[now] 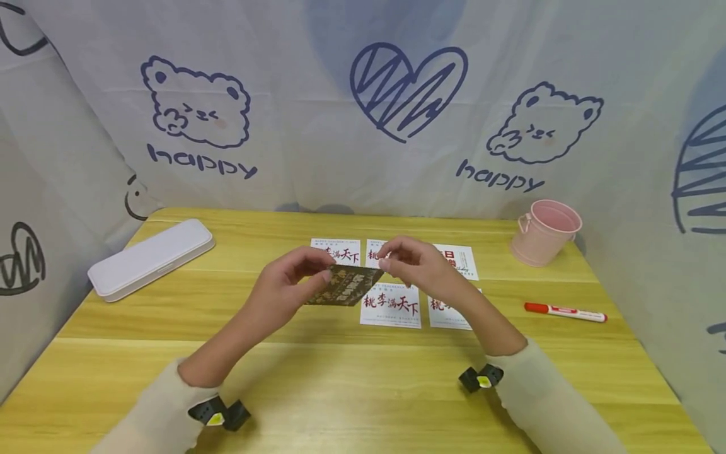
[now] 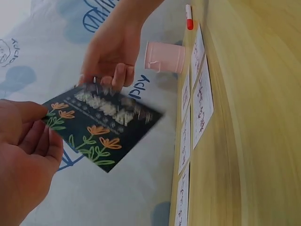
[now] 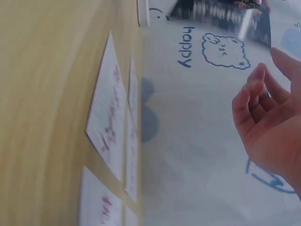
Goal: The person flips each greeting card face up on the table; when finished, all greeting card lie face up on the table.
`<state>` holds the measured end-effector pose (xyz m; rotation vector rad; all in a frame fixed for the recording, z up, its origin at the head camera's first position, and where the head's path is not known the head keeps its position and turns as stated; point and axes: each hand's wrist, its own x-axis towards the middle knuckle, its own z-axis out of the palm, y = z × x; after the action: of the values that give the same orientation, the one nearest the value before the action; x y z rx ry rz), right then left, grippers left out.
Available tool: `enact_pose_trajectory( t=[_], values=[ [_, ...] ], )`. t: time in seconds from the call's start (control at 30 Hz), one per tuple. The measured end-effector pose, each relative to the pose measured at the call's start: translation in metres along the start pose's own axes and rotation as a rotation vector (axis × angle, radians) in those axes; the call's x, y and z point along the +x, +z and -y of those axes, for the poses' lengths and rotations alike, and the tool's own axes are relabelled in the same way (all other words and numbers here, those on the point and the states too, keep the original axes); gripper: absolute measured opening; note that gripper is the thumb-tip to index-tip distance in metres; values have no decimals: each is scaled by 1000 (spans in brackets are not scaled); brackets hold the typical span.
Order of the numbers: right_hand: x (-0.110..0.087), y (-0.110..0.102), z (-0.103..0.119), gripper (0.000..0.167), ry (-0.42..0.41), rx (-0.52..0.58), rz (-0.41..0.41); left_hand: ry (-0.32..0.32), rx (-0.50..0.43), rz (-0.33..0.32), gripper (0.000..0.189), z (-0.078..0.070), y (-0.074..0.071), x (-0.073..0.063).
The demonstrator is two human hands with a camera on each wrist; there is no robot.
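Note:
A dark card (image 2: 89, 125) printed with orange flowers, green leaves and pale lettering is held up in front of me, tilted. My left hand (image 1: 283, 287) pinches its left end between thumb and fingers. At the opposite corner, the thumb and index fingertips of my right hand (image 1: 428, 268) come together on the card, while its other fingers curl loosely below, as the right wrist view shows. Behind and beneath lie white cards with red writing, among them a front one (image 1: 390, 309) and a right-hand one (image 1: 467, 260). My hands partly cover several of these.
A white case (image 1: 153, 258) lies at the back left of the wooden table (image 1: 340, 391). Toward the back right stands a pink bucket (image 1: 539, 243), and a red-capped marker (image 1: 567, 312) lies in front of it. A printed curtain (image 1: 300, 126) hangs behind the table.

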<state>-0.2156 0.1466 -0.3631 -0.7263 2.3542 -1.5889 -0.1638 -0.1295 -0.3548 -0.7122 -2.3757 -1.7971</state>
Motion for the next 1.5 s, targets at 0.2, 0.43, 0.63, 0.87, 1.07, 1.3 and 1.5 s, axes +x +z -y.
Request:
enact_pose_trajectory(
  t=[0.2, 0.43, 0.63, 0.87, 1.07, 1.3, 1.5],
  values=[
    [-8, 14, 15, 28, -51, -74, -12, -100, -34, 2, 20, -2, 3, 2],
    [-10, 33, 20, 50, -108, -22, 61, -172, -68, 28, 33, 1, 8, 6],
    [-9, 29, 16, 47, -51, 4, 7, -194, -120, -60, 32, 5, 1, 8],
    [-8, 29, 10, 47, -95, 111, -123, -191, -314, -232, 29, 8, -2, 9],
    [-8, 30, 12, 43, -133, 80, -237, -206, -343, -182, 33, 9, 0, 9],
    [-10, 27, 17, 38, -165, -151, -117, -172, -132, -15, 39, 10, 3, 6],
    [-10, 31, 21, 29, -156, -178, -43, -169, -40, 110, 36, 11, 13, 3]
  ],
)
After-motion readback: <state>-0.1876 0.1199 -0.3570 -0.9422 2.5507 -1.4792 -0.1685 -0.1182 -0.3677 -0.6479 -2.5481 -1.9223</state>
